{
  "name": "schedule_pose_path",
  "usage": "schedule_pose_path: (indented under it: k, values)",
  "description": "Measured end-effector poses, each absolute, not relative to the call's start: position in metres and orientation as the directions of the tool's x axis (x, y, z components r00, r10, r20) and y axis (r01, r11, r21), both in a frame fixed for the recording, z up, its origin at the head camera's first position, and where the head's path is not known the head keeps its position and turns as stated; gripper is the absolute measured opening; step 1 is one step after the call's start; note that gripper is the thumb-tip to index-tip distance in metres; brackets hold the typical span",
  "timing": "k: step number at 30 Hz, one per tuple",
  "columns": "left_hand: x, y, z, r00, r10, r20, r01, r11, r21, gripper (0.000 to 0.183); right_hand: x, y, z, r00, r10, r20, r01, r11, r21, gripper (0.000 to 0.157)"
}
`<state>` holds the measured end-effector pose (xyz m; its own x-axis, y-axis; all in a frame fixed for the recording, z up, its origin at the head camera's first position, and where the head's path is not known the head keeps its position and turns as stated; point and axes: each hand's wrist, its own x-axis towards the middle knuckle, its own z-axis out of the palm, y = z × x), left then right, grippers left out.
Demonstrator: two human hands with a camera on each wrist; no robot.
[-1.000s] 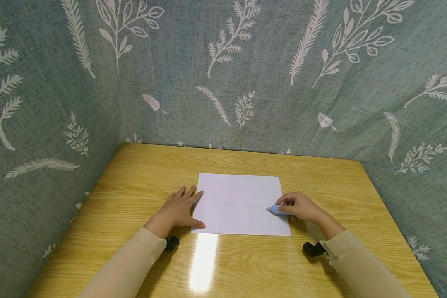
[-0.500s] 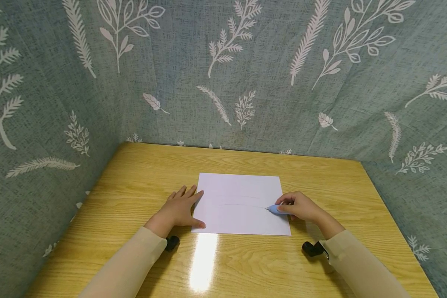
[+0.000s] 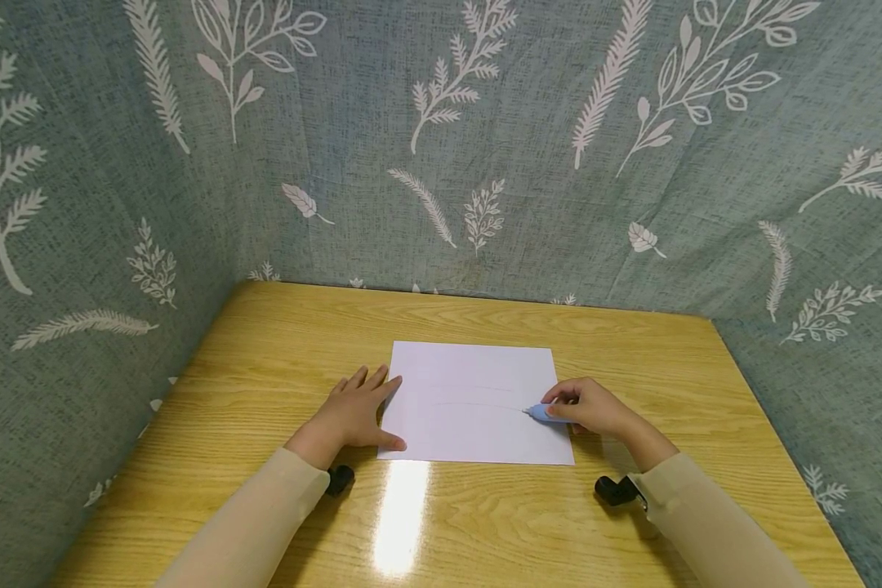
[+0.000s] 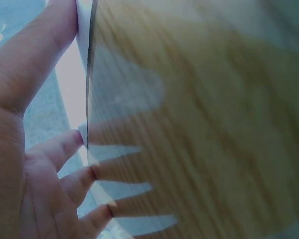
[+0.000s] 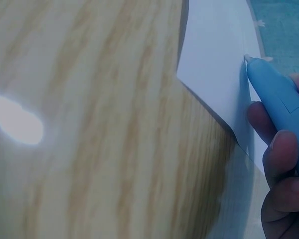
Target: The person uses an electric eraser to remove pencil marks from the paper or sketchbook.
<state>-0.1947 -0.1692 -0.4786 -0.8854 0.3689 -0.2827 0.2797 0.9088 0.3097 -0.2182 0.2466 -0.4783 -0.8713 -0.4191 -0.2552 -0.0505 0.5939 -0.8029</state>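
A white sheet of paper point(image 3: 470, 441) lies flat on the table, with two faint, nearly horizontal lines across its middle. My left hand point(image 3: 349, 415) rests at the sheet's left edge with fingers spread; its thumb and index finger lie on the paper. At the right edge my right hand point(image 3: 594, 408) holds a thick light-blue pen-shaped tool point(image 5: 276, 87) between thumb and curled fingers. Its narrow pale tip points left, at the right end of the lower line, and appears to touch the paper. I cannot tell its exact kind.
The wooden table point(image 3: 485, 523) has a bright light reflection below the paper. A grey-green cloth point(image 3: 338, 204) with white leaf patterns stands around the back and sides. Black wrist devices point(image 3: 616, 491) sit by both beige sleeves point(image 3: 713, 514).
My right hand and the blue pen-shaped tool have shifted very slightly left. The faint lines show less clearly at their left ends. My left hand and the paper stay in place.
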Motion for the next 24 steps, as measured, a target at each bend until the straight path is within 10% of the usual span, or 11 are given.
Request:
schedule_pose_path:
  k: [24]
  values:
    - [-0.1925,-0.1694,-0.4776,-0.888,0.366,-0.279,0.273,0.907,0.322,0.113,-0.2197,0.2433,-0.4790,-0.860,-0.448,-0.244,-0.081,0.593,-0.801,0.024]
